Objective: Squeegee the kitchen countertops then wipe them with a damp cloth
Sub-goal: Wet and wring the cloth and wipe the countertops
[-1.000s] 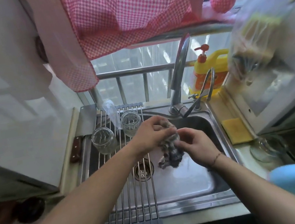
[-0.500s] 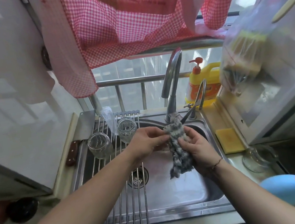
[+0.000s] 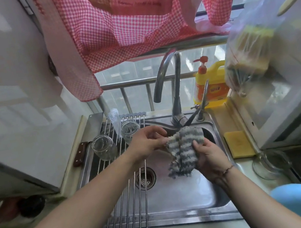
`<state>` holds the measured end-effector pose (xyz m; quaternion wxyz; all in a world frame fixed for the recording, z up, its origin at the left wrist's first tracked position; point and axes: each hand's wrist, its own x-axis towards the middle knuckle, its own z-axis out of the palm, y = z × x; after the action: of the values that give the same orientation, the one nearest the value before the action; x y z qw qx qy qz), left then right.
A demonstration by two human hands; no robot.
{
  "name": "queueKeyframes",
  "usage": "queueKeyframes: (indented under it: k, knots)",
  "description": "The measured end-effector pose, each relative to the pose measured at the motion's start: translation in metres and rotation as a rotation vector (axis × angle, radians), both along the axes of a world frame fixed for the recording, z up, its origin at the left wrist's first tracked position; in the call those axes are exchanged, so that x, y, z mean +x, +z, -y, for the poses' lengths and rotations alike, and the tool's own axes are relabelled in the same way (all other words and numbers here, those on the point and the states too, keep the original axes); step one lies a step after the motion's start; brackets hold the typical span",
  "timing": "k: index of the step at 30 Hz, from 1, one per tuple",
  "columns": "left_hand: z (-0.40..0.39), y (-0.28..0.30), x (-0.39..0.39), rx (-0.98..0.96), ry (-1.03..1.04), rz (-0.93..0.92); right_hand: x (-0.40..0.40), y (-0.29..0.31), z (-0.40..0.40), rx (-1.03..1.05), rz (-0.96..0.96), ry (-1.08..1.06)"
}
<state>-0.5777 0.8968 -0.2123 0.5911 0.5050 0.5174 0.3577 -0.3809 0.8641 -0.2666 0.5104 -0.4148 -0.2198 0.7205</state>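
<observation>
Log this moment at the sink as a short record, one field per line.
cloth: grey-and-white striped cloth, partly spread, held over the sink
left hand: left hand pinches the cloth's left edge
right hand: right hand grips its right side
faucet: faucet above the cloth, no water visible
rack: two glass jars on the roll-up rack
counter: yellow sponge right of the sink

Grey-and-white striped cloth (image 3: 185,151), fluffy in texture, partly unfolded and hanging with some creases. Held up above the steel sink (image 3: 182,194), just below the faucet base. Upper left corner pinched by left hand (image 3: 146,141), right edge gripped by right hand (image 3: 210,156).
</observation>
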Motion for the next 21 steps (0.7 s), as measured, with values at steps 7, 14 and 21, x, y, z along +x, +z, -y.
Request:
queueKeyframes:
  k: [7, 14, 21]
  knots:
    - [-0.012, 0.007, -0.001, -0.058, 0.240, 0.027, 0.041, -0.017, 0.008, 0.206, 0.185, -0.148]
    - [0.000, -0.010, -0.003, 0.190, 0.413, -0.233, 0.056, -0.016, 0.010, 0.359, 0.391, -0.127]
    - [0.030, -0.005, -0.016, 0.083, 0.281, -0.066, 0.044, 0.001, 0.005, 0.333, 0.625, -0.196]
